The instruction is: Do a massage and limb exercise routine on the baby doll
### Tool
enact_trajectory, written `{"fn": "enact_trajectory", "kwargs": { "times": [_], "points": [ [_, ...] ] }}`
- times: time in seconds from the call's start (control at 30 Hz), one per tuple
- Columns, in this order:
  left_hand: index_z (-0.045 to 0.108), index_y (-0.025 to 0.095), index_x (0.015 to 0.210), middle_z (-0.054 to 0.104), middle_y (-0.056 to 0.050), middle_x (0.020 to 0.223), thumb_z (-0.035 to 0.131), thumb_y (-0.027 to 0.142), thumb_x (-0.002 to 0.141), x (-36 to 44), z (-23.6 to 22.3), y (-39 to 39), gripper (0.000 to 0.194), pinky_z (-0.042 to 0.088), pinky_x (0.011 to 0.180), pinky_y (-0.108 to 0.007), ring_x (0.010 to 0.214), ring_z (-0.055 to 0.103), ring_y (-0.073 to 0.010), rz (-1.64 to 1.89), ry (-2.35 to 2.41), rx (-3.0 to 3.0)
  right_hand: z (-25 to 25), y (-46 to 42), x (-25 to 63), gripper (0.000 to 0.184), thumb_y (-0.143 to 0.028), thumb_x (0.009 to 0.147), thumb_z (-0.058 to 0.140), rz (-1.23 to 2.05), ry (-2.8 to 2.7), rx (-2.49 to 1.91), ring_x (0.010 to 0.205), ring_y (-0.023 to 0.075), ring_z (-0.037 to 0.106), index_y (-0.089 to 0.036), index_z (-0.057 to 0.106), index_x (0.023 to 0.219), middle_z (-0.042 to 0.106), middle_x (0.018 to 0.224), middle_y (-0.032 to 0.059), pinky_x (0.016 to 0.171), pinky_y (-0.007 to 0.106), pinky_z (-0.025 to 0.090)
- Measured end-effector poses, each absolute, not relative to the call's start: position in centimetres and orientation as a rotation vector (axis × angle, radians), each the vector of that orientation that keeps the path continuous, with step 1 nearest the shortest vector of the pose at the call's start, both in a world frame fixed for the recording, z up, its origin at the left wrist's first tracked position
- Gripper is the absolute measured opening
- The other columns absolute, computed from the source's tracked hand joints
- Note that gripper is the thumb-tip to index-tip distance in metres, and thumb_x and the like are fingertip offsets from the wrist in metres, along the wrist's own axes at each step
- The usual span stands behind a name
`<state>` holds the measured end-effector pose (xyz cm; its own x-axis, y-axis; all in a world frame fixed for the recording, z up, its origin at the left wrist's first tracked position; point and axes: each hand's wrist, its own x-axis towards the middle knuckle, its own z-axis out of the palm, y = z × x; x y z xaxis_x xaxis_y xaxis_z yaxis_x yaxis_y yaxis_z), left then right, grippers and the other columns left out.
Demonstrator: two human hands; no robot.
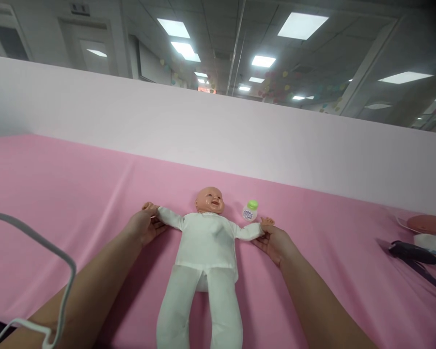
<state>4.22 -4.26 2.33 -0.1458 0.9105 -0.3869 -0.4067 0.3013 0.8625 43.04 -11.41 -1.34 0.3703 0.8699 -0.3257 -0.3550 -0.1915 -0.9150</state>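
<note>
A baby doll (pixel 210 242) with a white cloth body lies on its back on the pink sheet (pixel 94 189), its head toward the far wall and its arms stretched out sideways. My left hand (pixel 145 228) grips the doll's arm on the left at the wrist, thumb on top and fingers underneath. At the right, my right hand (pixel 276 241) holds the other arm the same way, close to the small plastic hand. Just beyond that arm stands a small clear bottle (pixel 250 211) with a green cap and a printed label.
A white low wall (pixel 218 126) runs along the back of the sheet. At the right edge lie a black-handled item (pixel 410 252) with a strap and a pinkish round thing (pixel 428 224). A grey bent tube (pixel 67 261) rises at the lower left, near my left forearm.
</note>
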Motion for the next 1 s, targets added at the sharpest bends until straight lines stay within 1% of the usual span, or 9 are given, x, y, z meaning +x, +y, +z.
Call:
{"fn": "enact_trajectory", "kwargs": {
  "times": [0.1,0.23,0.4,0.57,0.63,0.7,0.8,0.9,1.0],
  "points": [
    [0.052,0.024,0.089,0.061,-0.002,0.074,0.057,0.013,0.092,4.0,2.4,-4.5,0.013,0.065,0.072,-0.042,0.066,0.069,-0.0207,1.280,1.141,0.504,-1.6,-11.4,43.2,0.014,-0.022,0.083,0.067,1.219,-0.519,-1.333,0.095,0.0269,0.079,-0.020,0.065,0.097,0.078,0.092,0.0085,0.093,0.052,0.065],
    [0.053,0.023,0.086,0.061,-0.003,0.073,0.053,0.010,0.092,4.0,2.5,-4.5,0.014,0.065,0.069,-0.038,0.065,0.068,-0.0196,1.274,1.172,0.511,-1.8,-11.4,43.4,0.019,-0.021,0.082,0.067,1.228,-0.594,-1.322,0.099,0.0279,0.078,-0.021,0.065,0.101,0.079,0.095,0.0084,0.094,0.054,0.064],
    [0.058,0.020,0.097,0.064,-0.004,0.082,0.057,0.021,0.097,4.4,2.5,-4.5,0.001,0.062,0.067,-0.034,0.068,0.068,-0.0182,1.295,1.258,0.588,-1.2,-11.6,42.5,0.055,-0.026,0.083,0.073,1.081,-0.644,-1.292,0.099,0.0272,0.078,-0.024,0.055,0.134,0.077,0.113,0.0092,0.094,0.053,0.064],
    [0.071,0.018,0.104,0.072,-0.009,0.112,0.078,0.037,0.086,5.2,3.1,-6.4,0.027,0.060,0.090,-0.037,0.103,0.070,-0.0250,1.385,1.048,1.064,0.3,-13.0,39.9,0.079,-0.039,0.084,0.078,0.764,-1.016,-1.283,0.124,0.0288,0.068,-0.029,0.041,0.153,0.069,0.136,0.0104,0.106,0.051,0.057],
    [0.073,0.020,0.104,0.074,-0.008,0.113,0.079,0.043,0.084,5.8,3.4,-7.6,0.031,0.058,0.095,-0.040,0.111,0.069,-0.0284,1.370,1.051,1.297,1.1,-14.1,38.6,0.076,-0.038,0.086,0.075,0.650,-1.204,-1.299,0.129,0.0274,0.065,-0.031,0.041,0.154,0.065,0.143,0.0092,0.111,0.052,0.053],
    [0.075,0.023,0.108,0.077,-0.007,0.113,0.079,0.045,0.084,6.5,3.5,-8.8,0.032,0.057,0.098,-0.042,0.113,0.069,-0.0301,1.282,1.096,1.535,1.8,-15.2,37.4,0.064,-0.034,0.090,0.070,0.573,-1.403,-1.293,0.128,0.0259,0.066,-0.032,0.048,0.149,0.064,0.145,0.0072,0.112,0.050,0.052],
    [0.077,0.028,0.115,0.077,-0.005,0.119,0.078,0.038,0.084,7.4,3.1,-9.9,0.033,0.055,0.103,-0.045,0.118,0.068,-0.0314,1.139,1.088,1.913,2.7,-16.5,36.0,0.043,-0.025,0.090,0.066,0.478,-1.722,-1.298,0.122,0.0252,0.069,-0.032,0.064,0.133,0.071,0.134,0.0032,0.108,0.047,0.055],
    [0.079,0.027,0.116,0.076,-0.007,0.125,0.077,0.030,0.082,7.9,2.4,-10.1,0.034,0.055,0.106,-0.045,0.123,0.067,-0.0319,1.064,0.969,2.240,2.8,-16.8,35.4,0.041,-0.020,0.089,0.063,0.340,-1.943,-1.283,0.119,0.0266,0.069,-0.032,0.069,0.128,0.074,0.127,0.0031,0.103,0.047,0.058],
    [0.079,0.026,0.116,0.075,-0.008,0.127,0.073,0.026,0.084,8.1,2.1,-10.0,0.032,0.057,0.104,-0.043,0.121,0.069,-0.0302,1.016,0.939,2.385,2.4,-16.7,35.3,0.045,-0.018,0.088,0.062,0.221,-2.070,-1.251,0.123,0.0275,0.066,-0.029,0.069,0.131,0.073,0.130,0.0050,0.107,0.050,0.056]
  ]
}}
